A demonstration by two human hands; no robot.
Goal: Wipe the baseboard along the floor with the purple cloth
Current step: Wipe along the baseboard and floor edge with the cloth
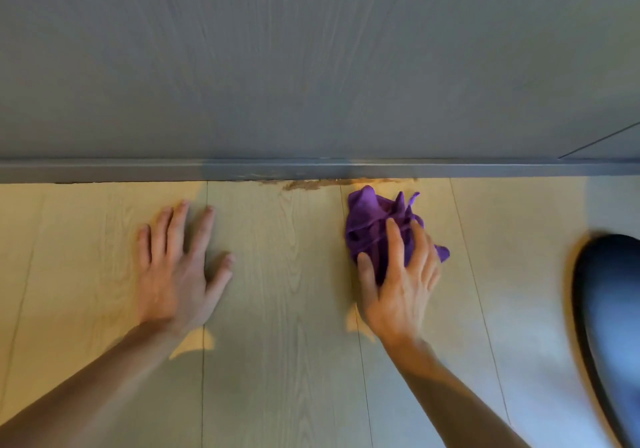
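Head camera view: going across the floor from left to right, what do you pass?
Left hand flat on the floor, open → purple cloth under the right hand, just short of the baseboard → a dark rounded object at the right edge, too blurred to identify.

Cloth [375, 226] lay on floor [287, 309] just before baseboard [138, 170], under right hand [398, 281]; left hand [180, 274] flat on floor, well left.

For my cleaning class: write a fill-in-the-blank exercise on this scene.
1. The right hand rests on a crumpled cloth coloured ____.
2. The left hand lies flat on the ____, fingers spread.
3. The cloth lies just below the grey ____.

Missing words: purple; floor; baseboard
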